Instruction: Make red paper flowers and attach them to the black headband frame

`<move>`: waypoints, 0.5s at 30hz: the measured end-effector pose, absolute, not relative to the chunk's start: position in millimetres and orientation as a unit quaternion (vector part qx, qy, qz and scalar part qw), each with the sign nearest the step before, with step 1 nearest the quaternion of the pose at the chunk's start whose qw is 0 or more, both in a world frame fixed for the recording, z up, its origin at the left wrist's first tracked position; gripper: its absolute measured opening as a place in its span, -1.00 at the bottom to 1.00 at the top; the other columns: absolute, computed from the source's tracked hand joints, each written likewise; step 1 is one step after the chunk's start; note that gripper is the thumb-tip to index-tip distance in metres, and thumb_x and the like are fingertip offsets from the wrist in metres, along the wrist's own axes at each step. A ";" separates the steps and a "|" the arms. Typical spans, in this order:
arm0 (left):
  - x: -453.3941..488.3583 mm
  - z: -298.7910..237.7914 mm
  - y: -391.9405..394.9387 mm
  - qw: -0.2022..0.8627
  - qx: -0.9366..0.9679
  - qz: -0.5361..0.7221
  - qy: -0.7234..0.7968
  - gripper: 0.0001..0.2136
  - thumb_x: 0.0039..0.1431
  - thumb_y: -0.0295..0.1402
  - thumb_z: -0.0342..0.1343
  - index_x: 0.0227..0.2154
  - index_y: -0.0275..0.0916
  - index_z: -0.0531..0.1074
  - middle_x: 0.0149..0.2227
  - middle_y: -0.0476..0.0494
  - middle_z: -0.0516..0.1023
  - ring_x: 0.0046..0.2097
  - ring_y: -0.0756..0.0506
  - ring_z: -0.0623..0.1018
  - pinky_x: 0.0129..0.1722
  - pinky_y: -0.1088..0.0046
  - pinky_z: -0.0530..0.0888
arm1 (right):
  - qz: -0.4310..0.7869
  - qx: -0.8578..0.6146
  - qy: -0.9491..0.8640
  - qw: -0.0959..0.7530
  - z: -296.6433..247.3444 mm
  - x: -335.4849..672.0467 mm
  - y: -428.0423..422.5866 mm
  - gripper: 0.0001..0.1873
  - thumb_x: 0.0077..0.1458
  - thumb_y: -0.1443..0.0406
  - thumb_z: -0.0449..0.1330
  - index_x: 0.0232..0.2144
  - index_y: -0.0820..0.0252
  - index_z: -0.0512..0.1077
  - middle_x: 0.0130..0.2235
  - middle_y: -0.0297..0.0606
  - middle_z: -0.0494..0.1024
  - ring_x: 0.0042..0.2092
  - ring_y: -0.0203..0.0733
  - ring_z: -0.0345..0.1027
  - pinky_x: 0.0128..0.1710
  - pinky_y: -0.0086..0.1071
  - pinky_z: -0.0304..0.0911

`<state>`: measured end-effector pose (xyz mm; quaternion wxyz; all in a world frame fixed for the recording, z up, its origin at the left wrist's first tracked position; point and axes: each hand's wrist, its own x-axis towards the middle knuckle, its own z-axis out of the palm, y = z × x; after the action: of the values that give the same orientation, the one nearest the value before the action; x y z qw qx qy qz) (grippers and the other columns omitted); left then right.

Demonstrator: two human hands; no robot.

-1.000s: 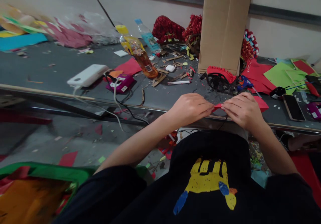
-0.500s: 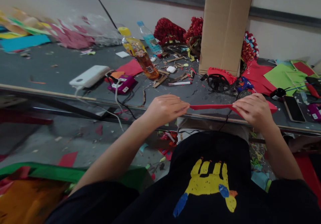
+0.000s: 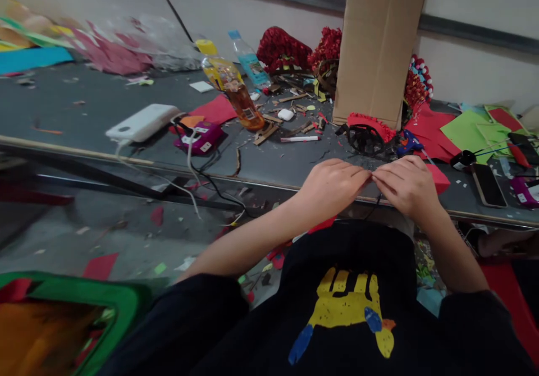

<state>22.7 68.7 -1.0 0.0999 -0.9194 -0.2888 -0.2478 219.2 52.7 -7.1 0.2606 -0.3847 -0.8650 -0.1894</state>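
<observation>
My left hand and my right hand meet fingertip to fingertip over the front edge of the grey table. Both are closed in a pinch on a red paper strip. The strip is almost hidden between the fingers; a red piece shows behind my right hand and a red end hangs below my left wrist. Just beyond the hands lies a black ring with red fringe.
A tall cardboard box stands behind the hands. A power bank, a purple device, two bottles, a pen, a phone and red and green paper sheets crowd the table. A green-rimmed bag sits lower left.
Half a second ago my hands were apart with the red strip stretched between them. They have come back together, and the strip is folded up between the fingers.
</observation>
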 end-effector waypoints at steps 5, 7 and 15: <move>11.5 0.3 76.4 0.082 -0.922 -0.235 -0.298 -0.76 0.26 -0.41 -0.04 -0.32 -0.21 0.55 -0.41 -0.08 0.61 -0.36 -0.03 0.56 -0.28 0.48 0.41 | -0.206 -0.394 -0.860 0.251 -7.7 232.3 48.7 -0.78 0.23 0.27 0.06 -0.27 0.09 0.53 -0.29 -0.32 0.62 -0.24 -0.25 0.38 -0.09 -0.29 0.08; 1.0 0.6 79.4 0.070 -0.918 -0.230 -0.316 -0.75 0.25 -0.38 -0.05 -0.31 -0.18 0.57 -0.38 -0.08 0.62 -0.35 -0.03 0.57 -0.28 0.48 0.41 | -0.225 -0.400 -0.852 0.251 -8.8 242.4 47.3 -0.79 0.22 0.28 0.08 -0.27 0.10 0.53 -0.28 -0.33 0.63 -0.24 -0.25 0.38 -0.09 -0.29 0.08; -36.8 -3.9 88.5 -0.026 -0.885 -0.247 -0.394 -0.72 0.21 -0.22 -0.04 -0.31 -0.10 0.60 -0.35 -0.05 0.63 -0.32 -0.08 0.58 -0.32 0.47 0.42 | -0.224 -0.465 -0.809 0.283 -7.6 287.3 44.8 -0.83 0.19 0.24 0.12 -0.32 0.06 0.53 -0.31 -0.33 0.63 -0.25 -0.19 0.45 -0.11 -0.25 0.17</move>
<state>-36.8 88.5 -3.9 -0.0261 -0.8850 -0.3940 -0.2468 287.3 44.8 -7.6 0.2827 -0.4650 -0.8086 -0.2238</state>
